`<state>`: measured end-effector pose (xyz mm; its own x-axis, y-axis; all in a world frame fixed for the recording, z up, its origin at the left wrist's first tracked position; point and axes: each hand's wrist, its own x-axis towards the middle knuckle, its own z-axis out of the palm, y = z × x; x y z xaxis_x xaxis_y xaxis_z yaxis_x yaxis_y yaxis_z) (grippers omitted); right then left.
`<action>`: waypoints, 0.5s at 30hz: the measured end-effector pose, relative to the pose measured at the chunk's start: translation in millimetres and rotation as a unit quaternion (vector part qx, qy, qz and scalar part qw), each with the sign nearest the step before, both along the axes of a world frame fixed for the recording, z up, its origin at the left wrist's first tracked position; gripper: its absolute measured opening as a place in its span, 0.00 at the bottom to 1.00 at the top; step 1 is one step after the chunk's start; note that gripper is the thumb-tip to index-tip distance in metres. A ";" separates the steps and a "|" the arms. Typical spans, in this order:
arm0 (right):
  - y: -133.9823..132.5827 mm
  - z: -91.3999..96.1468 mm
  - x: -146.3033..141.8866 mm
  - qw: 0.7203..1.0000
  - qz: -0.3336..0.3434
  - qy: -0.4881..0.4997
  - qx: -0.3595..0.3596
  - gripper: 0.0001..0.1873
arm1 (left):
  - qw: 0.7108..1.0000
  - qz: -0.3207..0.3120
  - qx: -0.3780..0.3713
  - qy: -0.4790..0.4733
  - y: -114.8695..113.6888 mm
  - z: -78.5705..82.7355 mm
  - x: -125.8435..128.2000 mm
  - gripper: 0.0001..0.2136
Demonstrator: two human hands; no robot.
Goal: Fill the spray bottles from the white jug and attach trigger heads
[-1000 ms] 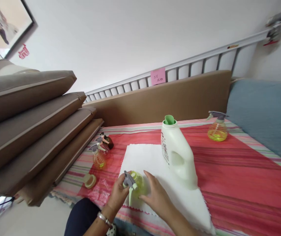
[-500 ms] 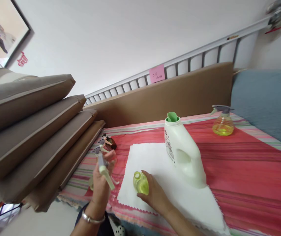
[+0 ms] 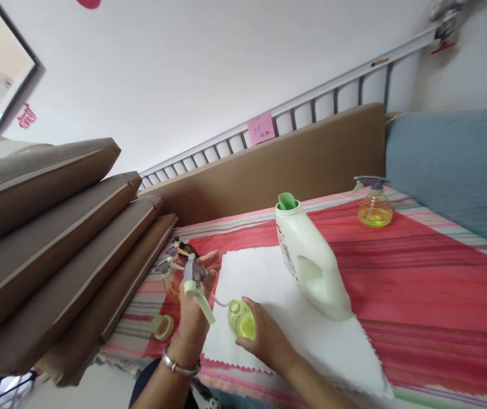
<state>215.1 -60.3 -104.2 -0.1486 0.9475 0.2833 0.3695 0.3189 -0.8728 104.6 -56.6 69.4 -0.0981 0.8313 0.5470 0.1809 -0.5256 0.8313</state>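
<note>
My left hand is closed around a grey and pale-green trigger spray head. The thin dip tube of the spray head points right, its end close to the mouth of a small clear bottle. Yellow-green liquid stands in that bottle, which has no top on it and leans a little. My right hand grips the bottle from its right side, over a white cloth. Behind it on the cloth stands a large white jug, with a green piece in its open neck.
A spray bottle with yellow liquid stands at the right. More spray bottles and a pale green round cap sit on the left. Brown cushions are stacked at the far left; a padded board runs along the back.
My left hand has moved right with the spray head, bringing its tube to the bottle's mouth. The right hand stays around the bottle. The whole view has shifted slightly.
</note>
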 end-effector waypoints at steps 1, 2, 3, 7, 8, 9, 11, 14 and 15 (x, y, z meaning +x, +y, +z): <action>0.2 -0.7 0.0 1.000 0.001 -0.002 -0.001 0.43 | 1.000 -0.014 -0.009 0.002 0.2 -1.0 1.0 0.17; 0.6 -1.4 0.0 1.000 0.001 -0.003 -0.001 0.43 | 1.000 -0.025 -0.016 0.003 0.7 -1.9 1.9 0.17; 1.1 -2.0 0.0 1.000 0.002 -0.005 -0.002 0.43 | 0.999 -0.031 -0.018 0.004 1.3 -2.9 2.5 0.16; 2.5 -2.1 1.3 1.000 0.007 -0.008 0.003 0.44 | 0.999 -0.043 -0.027 0.011 7.7 -17.7 2.2 0.15; 2.3 -1.6 1.9 1.000 0.010 -0.008 0.007 0.45 | 0.998 -0.051 -0.032 0.015 10.0 -25.3 1.4 0.14; 1.8 -1.1 2.5 1.000 0.014 -0.009 0.010 0.45 | 0.997 -0.058 -0.039 0.022 12.2 -34.6 0.5 0.14; 0.3 0.0 3.3 1.000 0.017 -0.010 0.015 0.47 | 0.996 -0.063 -0.060 0.032 15.8 -56.4 -1.8 0.15; -1.7 1.5 2.9 1.000 0.013 -0.012 0.014 0.49 | 0.989 -0.060 -0.132 0.030 17.4 -87.7 -5.2 0.18; -1.9 2.3 2.4 1.000 0.013 -0.013 0.013 0.49 | 0.985 -0.062 -0.156 0.027 16.8 -94.8 -6.3 0.18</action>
<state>217.5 -62.1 -101.8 -0.1803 0.9357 0.3031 0.3830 0.3506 -0.8546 98.3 -39.8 -25.4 0.0364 0.9639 0.2638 0.1805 -0.2659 0.9469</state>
